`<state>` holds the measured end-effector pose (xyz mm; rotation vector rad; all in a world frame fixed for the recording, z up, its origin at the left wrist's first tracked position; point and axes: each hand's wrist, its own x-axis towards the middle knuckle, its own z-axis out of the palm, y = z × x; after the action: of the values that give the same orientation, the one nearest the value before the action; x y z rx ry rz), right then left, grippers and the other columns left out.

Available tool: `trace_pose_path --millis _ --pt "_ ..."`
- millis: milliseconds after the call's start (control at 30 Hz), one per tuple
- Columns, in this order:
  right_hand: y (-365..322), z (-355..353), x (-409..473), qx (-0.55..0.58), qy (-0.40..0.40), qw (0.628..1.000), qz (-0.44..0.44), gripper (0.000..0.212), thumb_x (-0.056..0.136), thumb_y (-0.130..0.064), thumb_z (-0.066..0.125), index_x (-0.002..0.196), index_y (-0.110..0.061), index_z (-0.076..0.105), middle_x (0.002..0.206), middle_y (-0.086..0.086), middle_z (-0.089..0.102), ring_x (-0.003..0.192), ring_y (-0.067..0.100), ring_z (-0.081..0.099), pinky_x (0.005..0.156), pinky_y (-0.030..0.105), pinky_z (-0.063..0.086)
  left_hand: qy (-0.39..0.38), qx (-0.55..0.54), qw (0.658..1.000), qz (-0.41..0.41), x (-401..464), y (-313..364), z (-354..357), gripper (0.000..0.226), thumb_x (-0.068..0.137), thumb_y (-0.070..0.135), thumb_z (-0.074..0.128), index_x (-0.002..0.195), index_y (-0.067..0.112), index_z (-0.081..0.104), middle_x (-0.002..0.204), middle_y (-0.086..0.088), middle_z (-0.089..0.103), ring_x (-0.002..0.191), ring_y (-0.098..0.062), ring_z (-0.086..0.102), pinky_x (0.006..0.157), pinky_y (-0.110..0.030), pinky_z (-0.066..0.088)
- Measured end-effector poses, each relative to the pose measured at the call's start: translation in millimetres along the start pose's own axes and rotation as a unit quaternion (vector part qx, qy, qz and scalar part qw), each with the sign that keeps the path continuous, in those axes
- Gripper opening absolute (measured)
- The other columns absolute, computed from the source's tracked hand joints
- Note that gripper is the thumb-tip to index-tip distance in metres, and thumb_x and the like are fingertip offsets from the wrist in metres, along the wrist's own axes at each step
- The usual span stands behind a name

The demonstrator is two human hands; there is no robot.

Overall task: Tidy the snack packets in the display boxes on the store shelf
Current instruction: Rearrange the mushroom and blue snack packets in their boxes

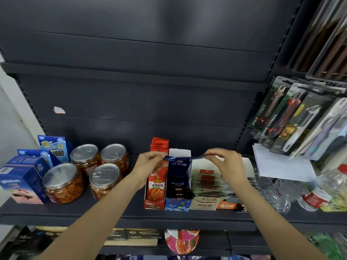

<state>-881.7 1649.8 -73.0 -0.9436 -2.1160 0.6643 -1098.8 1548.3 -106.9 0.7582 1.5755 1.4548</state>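
Both hands (150, 162) (223, 160) pinch one blue packet (185, 157) by its ends above the blue box (178, 184); dropped crooked, it could jam there.

Four foil-lidded jars (85, 172) left on shelf (120, 212), blue cartons (22, 182) beside them. Packaged utility knives (277, 111) hang right; clear glasses (270, 190), plastic bottle (323, 188) below.

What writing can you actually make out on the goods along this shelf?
"UTILITY KNIFE": on the hanging knife packs.
"麻辣麻辣": on the red packet in the red box.
"金针菇": on the beige packets.
Blue box, blue cartons, jars, bottle: too blurred to read.
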Motion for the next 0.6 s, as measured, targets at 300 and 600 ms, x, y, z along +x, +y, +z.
trace_pose_path --millis 300,600 --pt "19.7 2.5 -11.0 -0.060 -0.094 0.993 0.026 0.014 0.084 -0.018 0.068 0.096 -0.018 0.075 0.090 -0.003 0.074 0.080 0.010 0.065 0.075 0.025 0.052 -0.033 0.314 0.942 0.115 23.7 -31.6 -4.0 0.020 0.094 0.014 0.056 0.110 0.020 0.065 0.107 0.008 0.064 0.102 -0.007 0.059 0.083 -0.014 0.043" --pt "8.7 7.5 -7.4 -0.155 -0.117 0.979 -0.067 0.016 0.087 -0.017 0.066 0.099 -0.018 0.075 0.095 0.001 0.073 0.086 0.019 0.065 0.078 0.034 0.053 -0.042 0.501 0.845 0.182 29.1 -49.3 -11.4 0.031 0.091 0.018 0.059 0.122 0.024 0.060 0.134 0.005 0.049 0.127 -0.014 0.038 0.107 -0.036 0.034"
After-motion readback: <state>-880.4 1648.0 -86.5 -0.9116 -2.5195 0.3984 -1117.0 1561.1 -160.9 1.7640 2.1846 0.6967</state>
